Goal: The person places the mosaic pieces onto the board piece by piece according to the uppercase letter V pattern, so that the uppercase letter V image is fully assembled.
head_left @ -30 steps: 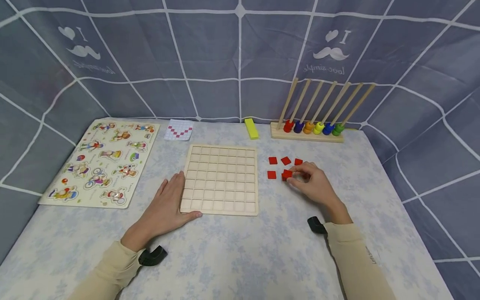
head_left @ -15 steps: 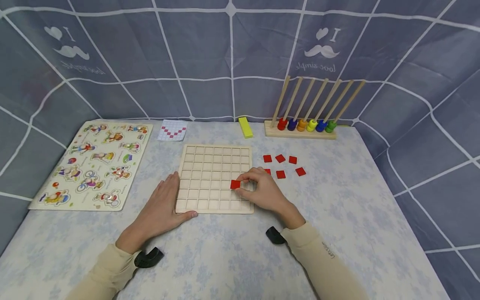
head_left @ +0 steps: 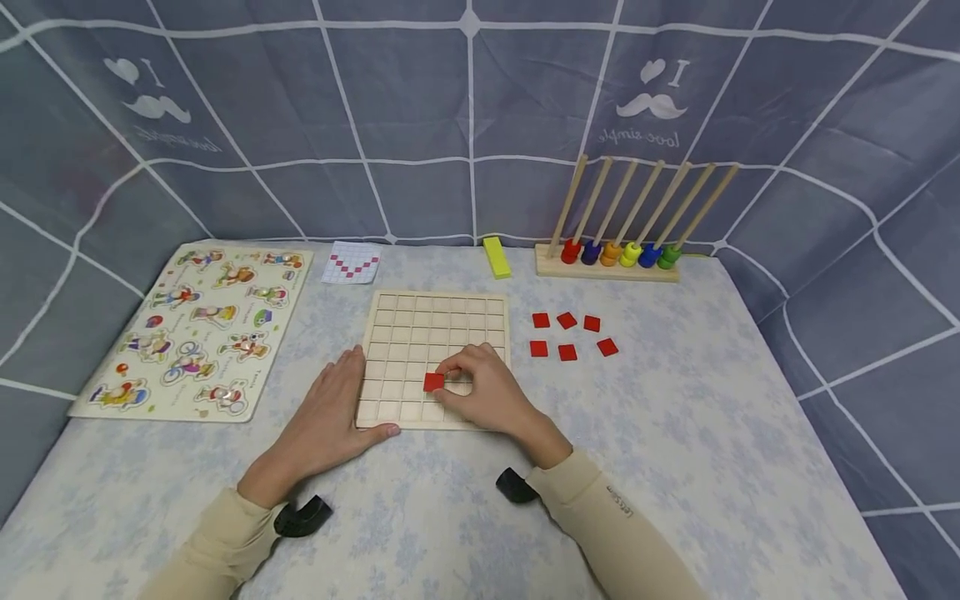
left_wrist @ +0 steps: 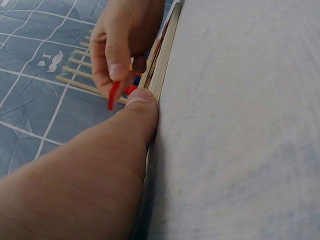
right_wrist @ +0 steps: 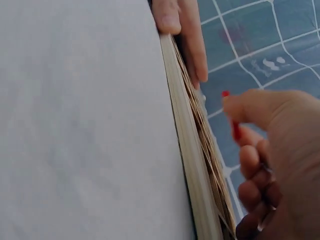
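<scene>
My right hand pinches a red square tile between thumb and fingertips, over the lower middle of a wooden grid board. In the right wrist view the tile is seen edge-on, raised above the board's edge. My left hand lies with straight fingers along the board's left side, its thumb at the near left corner. The left wrist view has that thumb against the board's edge. Several more red tiles lie on the table to the right of the board.
Behind the board are a paper card with a red V pattern on a grid and a yellow block. A wooden peg rack with coloured beads stands at the back right. On the left lies a picture puzzle board.
My right hand has picked up a red tile from the group on the right and carried it left over the grid board. The left hand has stayed at the board's side.
</scene>
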`<move>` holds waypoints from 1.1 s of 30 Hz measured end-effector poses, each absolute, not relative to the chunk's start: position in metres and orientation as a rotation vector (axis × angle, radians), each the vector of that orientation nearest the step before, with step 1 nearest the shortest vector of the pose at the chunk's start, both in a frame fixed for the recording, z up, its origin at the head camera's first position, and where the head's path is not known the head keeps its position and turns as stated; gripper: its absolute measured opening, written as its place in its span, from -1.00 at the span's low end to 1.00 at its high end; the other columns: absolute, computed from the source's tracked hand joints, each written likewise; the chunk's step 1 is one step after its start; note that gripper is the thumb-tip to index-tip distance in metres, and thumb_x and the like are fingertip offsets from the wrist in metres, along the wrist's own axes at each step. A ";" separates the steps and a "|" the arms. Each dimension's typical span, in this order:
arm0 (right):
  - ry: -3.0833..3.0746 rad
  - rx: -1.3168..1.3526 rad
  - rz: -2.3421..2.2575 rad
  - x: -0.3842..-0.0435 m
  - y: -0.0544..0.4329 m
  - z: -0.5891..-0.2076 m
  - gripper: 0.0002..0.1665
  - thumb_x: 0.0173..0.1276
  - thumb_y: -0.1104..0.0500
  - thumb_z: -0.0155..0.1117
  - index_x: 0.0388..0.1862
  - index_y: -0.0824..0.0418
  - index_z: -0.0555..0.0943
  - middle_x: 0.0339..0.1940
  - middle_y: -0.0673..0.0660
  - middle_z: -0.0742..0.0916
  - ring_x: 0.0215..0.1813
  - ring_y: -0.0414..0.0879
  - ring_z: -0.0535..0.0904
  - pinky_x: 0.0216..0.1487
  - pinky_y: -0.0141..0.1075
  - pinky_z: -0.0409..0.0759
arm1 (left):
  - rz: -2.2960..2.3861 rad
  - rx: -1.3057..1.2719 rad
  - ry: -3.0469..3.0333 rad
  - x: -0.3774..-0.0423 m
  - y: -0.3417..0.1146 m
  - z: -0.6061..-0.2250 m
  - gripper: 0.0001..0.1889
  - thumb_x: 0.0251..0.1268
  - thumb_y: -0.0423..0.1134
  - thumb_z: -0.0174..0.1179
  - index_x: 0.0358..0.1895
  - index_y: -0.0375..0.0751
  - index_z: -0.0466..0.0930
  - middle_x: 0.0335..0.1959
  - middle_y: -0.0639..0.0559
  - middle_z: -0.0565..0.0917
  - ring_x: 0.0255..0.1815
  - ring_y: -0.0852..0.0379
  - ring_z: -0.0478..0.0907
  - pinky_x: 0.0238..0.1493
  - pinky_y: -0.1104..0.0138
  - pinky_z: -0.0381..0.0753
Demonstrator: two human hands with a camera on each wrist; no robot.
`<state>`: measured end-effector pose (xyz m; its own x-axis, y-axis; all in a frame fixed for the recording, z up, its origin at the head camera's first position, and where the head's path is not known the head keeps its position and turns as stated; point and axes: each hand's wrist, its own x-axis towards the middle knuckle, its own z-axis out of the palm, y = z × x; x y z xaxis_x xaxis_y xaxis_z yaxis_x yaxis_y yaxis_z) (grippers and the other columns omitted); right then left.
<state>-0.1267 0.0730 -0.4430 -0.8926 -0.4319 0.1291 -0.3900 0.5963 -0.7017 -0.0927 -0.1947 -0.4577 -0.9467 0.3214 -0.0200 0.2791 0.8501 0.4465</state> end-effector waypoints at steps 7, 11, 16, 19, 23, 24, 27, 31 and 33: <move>2.800 -0.753 -1.082 -0.125 0.070 -0.449 -0.78 0.24 0.03 0.48 -0.16 0.04 0.74 -0.33 -0.09 0.60 -0.17 -0.18 0.36 -0.15 -0.36 0.40 | 0.698 0.464 2.931 -0.092 -0.194 -0.460 0.34 0.11 0.42 0.32 0.65 -0.38 -0.25 0.68 -0.34 -0.06 0.70 -0.31 -0.11 0.62 -0.19 -0.06; 2.803 -0.757 -1.049 -0.124 0.067 -0.451 -0.80 0.24 0.03 0.49 -0.18 0.05 0.75 -0.34 -0.08 0.60 -0.18 -0.18 0.35 -0.16 -0.36 0.39 | 0.708 0.466 2.937 -0.090 -0.196 -0.461 0.34 0.10 0.41 0.34 0.65 -0.40 -0.23 0.67 -0.35 -0.04 0.69 -0.32 -0.10 0.62 -0.19 -0.05; 2.819 -0.750 -1.036 -0.123 0.065 -0.450 -0.81 0.24 0.04 0.49 -0.20 0.05 0.75 -0.34 -0.07 0.61 -0.18 -0.18 0.36 -0.15 -0.35 0.40 | 0.709 0.481 2.947 -0.089 -0.196 -0.460 0.33 0.11 0.39 0.35 0.64 -0.43 -0.20 0.66 -0.38 -0.02 0.68 -0.35 -0.07 0.60 -0.22 -0.02; 2.826 -0.737 -1.020 -0.123 0.065 -0.449 -0.81 0.25 0.04 0.48 -0.18 0.04 0.75 -0.33 -0.08 0.61 -0.18 -0.18 0.37 -0.15 -0.36 0.40 | 0.707 0.482 2.946 -0.090 -0.195 -0.458 0.33 0.11 0.39 0.35 0.64 -0.44 -0.21 0.66 -0.38 -0.02 0.68 -0.34 -0.07 0.60 -0.21 -0.03; 2.828 -0.720 -1.004 -0.124 0.066 -0.449 -0.79 0.27 0.03 0.47 -0.15 0.05 0.75 -0.32 -0.09 0.60 -0.17 -0.18 0.37 -0.15 -0.37 0.41 | 0.712 0.487 2.951 -0.090 -0.194 -0.458 0.33 0.10 0.38 0.36 0.64 -0.44 -0.21 0.66 -0.38 -0.02 0.68 -0.34 -0.07 0.61 -0.21 -0.03; 2.828 -0.718 -1.005 -0.124 0.066 -0.449 -0.78 0.27 0.03 0.47 -0.14 0.06 0.76 -0.31 -0.09 0.61 -0.17 -0.19 0.37 -0.15 -0.37 0.41 | 0.710 0.487 2.951 -0.091 -0.194 -0.458 0.33 0.10 0.37 0.37 0.64 -0.44 -0.21 0.66 -0.38 -0.02 0.68 -0.34 -0.07 0.61 -0.21 -0.03; 2.832 -0.723 -1.005 -0.123 0.067 -0.449 -0.76 0.27 0.03 0.47 -0.12 0.06 0.76 -0.30 -0.09 0.61 -0.16 -0.19 0.38 -0.14 -0.37 0.41 | 0.703 0.486 2.954 -0.091 -0.194 -0.458 0.33 0.09 0.37 0.37 0.64 -0.44 -0.20 0.66 -0.38 -0.01 0.68 -0.34 -0.06 0.61 -0.20 -0.02; 2.845 -0.746 -1.014 -0.122 0.068 -0.449 -0.75 0.26 0.02 0.48 -0.10 0.04 0.77 -0.29 -0.08 0.63 -0.15 -0.18 0.39 -0.14 -0.36 0.43 | 0.696 0.484 2.953 -0.091 -0.194 -0.458 0.32 0.11 0.35 0.37 0.63 -0.45 -0.20 0.66 -0.39 -0.01 0.68 -0.34 -0.07 0.61 -0.20 -0.03; 2.850 -0.746 -1.012 -0.122 0.068 -0.449 -0.74 0.26 0.01 0.49 -0.10 0.04 0.77 -0.29 -0.08 0.63 -0.15 -0.17 0.39 -0.13 -0.35 0.43 | 0.697 0.487 2.953 -0.091 -0.194 -0.457 0.32 0.12 0.35 0.36 0.63 -0.46 -0.21 0.66 -0.39 -0.01 0.68 -0.34 -0.06 0.61 -0.20 -0.03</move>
